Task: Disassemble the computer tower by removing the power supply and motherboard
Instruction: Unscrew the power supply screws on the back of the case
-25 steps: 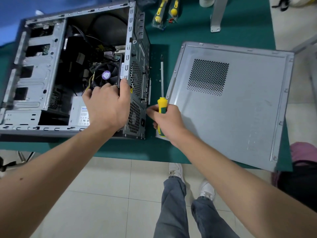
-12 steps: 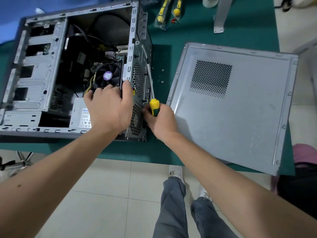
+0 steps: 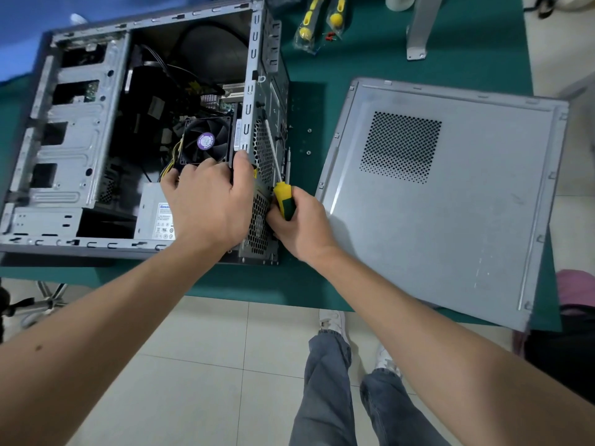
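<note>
The open computer tower (image 3: pixel 80 149) lies on its side on the green table. Inside it are a black CPU fan (image 3: pixel 206 141) and the grey power supply (image 3: pixel 153 217) at the near corner. My left hand (image 3: pixel 209 201) grips the rear edge of the case above the power supply, thumb on the perforated back panel (image 3: pixel 264 156). My right hand (image 3: pixel 299 223) holds a yellow-and-green screwdriver (image 3: pixel 283 197); its shaft slants up along the back panel, with the tip near the top of the mesh.
The removed side panel (image 3: pixel 450 201) lies flat on the right and overhangs the table's front edge. Loose screws (image 3: pixel 309 141) sit between case and panel. Two packaged screwdrivers (image 3: pixel 318 24) and a metal leg (image 3: pixel 418 30) lie at the back. My legs stand below.
My right hand has lifted the screwdriver off the table and swung it left against the case's back panel. My left hand keeps its grip on the rear edge.
</note>
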`<state>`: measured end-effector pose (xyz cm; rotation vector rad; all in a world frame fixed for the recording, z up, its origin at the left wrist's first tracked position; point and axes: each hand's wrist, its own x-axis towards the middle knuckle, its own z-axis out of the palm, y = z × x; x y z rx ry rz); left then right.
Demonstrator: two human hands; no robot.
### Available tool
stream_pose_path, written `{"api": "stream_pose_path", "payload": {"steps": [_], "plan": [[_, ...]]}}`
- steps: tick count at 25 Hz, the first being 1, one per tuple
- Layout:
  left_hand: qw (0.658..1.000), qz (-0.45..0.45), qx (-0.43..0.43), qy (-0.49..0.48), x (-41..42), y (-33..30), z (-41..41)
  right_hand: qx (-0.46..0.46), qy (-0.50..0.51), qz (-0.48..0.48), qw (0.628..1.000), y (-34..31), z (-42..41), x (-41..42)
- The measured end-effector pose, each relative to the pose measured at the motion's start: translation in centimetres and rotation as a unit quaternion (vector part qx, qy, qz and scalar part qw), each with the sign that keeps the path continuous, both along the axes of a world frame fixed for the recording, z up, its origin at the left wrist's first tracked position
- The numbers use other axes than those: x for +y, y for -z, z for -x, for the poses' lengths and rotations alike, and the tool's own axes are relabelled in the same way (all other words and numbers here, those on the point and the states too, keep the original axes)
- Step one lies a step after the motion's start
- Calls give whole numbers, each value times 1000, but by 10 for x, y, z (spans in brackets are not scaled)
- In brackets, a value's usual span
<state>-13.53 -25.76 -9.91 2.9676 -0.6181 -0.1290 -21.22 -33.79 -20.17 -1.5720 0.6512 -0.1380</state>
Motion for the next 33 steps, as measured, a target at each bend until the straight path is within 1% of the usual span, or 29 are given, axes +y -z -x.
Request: {"api": "stream_pose_path", "payload": {"steps": [3, 6, 8, 12, 15, 17, 20, 24, 29, 33], "plan": [[1000, -1, -1, 2, 0, 0, 0, 5, 15, -26, 1000, 0, -1, 4], [1000, -2, -4, 2, 0, 0, 0, -5, 0, 4, 1000, 0, -1, -4], [1000, -4, -4, 1, 0, 0, 0, -9, -14, 1, 1000, 4, 2, -6], [1000, -8, -7, -2, 0, 2, -1, -22, -11, -93, 995, 5, 8, -1], [1000, -2, -7, 1, 0, 1, 0, -32, 28, -131, 990, 5, 9, -3], [1000, -1, -7, 0, 0, 0, 0, -32, 21, -142, 989, 7, 9, -2], [1000, 3, -5, 0, 0, 0, 1, -32, 19, -136, 990, 8, 8, 1], [1000, 2, -4, 1, 0, 0, 1, -26, 4, -96, 995, 12, 4, 0], [1000, -3, -4, 0, 0, 0, 1, -21, 35, -104, 994, 10, 6, 3], [1000, -5, -5, 1, 0, 0, 0, -13, 23, -114, 993, 7, 5, 0]]}}
